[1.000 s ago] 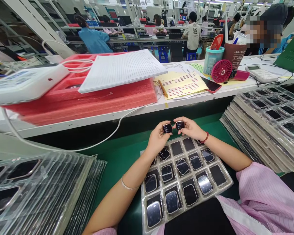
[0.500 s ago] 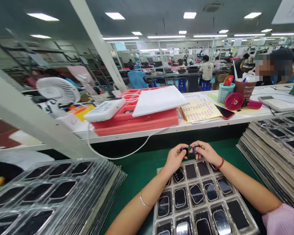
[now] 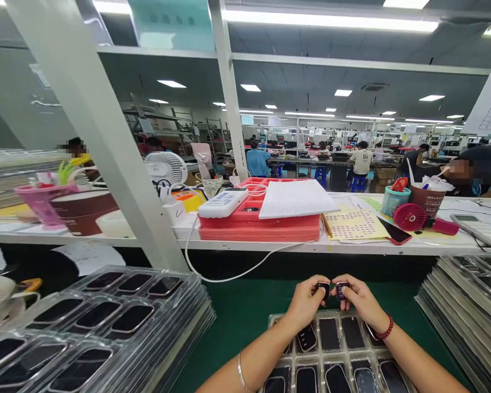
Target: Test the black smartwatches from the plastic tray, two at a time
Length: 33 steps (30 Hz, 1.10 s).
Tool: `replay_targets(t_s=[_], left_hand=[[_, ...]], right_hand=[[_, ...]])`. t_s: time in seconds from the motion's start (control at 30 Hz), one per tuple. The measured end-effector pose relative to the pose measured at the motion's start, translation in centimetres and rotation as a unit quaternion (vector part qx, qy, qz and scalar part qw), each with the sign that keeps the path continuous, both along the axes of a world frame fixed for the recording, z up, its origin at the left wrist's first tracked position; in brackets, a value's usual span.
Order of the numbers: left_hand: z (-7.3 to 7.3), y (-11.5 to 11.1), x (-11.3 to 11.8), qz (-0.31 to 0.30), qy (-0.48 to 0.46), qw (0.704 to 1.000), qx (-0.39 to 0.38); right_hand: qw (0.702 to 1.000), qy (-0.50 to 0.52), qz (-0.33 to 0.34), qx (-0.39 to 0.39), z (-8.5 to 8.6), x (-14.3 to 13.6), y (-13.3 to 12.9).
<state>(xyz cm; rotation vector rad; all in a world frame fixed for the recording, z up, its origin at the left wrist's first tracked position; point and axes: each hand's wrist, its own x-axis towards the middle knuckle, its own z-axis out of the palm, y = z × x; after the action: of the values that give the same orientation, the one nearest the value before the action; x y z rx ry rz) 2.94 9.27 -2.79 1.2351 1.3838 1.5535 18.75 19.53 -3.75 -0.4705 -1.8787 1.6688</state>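
Note:
My left hand (image 3: 307,301) pinches a smartwatch (image 3: 323,290) between thumb and fingers, its dark face towards me. Close beside it, my right hand (image 3: 359,299) grips a second smartwatch (image 3: 342,291) with a lit screen and the thumb pressed on it. Both hands hover just above the far edge of a clear plastic tray (image 3: 293,360). Square watch faces sit in many of its compartments, among them a dark watch (image 3: 306,337) with marks showing on its screen. My forearms cover parts of the tray.
Tall stacks of filled trays stand on the left (image 3: 147,322) and right (image 3: 470,305). On the shelf ahead are red foam trays (image 3: 257,228), a paper pad (image 3: 297,197), a phone (image 3: 395,232), a pink fan (image 3: 409,217) and cups. A white cable (image 3: 245,273) droops below. Co-workers sit beyond.
The view has tilted up and turned left, so the scene sits lower and further right. Both hands keep their smartwatches close together above the tray.

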Motion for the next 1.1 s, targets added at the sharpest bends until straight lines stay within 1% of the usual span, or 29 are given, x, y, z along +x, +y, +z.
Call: replay_targets(t_s=[0.17,0.27,0.63,0.87,1.0,1.1], left_hand=[[0.7,-0.6,0.1,0.009,0.022,1.0,0.013],[0.8,-0.7,0.2,0.012,0.031,0.999,0.012],[0.5,-0.6,0.0,-0.002,0.045,0.999,-0.004],[0.0,-0.4,-0.3,-0.007,0.044,0.999,-0.012],[-0.3,-0.1,-0.4,-0.021,0.033,0.999,-0.028],[-0.5,0.1,-0.5,-0.044,0.019,0.998,-0.047]], right_hand=[[1.0,0.018,-0.012,0.013,0.0,-0.1,-0.2],[0.999,0.027,-0.017,0.015,0.1,-0.1,-0.4],[0.999,0.035,-0.005,0.01,-0.1,-0.3,-0.5],[1.0,0.03,0.005,0.006,-0.2,-0.3,-0.4],[1.0,0.017,0.014,-0.001,-0.4,-0.3,-0.2],[0.999,0.027,0.018,-0.03,-0.3,-0.2,-0.1]])
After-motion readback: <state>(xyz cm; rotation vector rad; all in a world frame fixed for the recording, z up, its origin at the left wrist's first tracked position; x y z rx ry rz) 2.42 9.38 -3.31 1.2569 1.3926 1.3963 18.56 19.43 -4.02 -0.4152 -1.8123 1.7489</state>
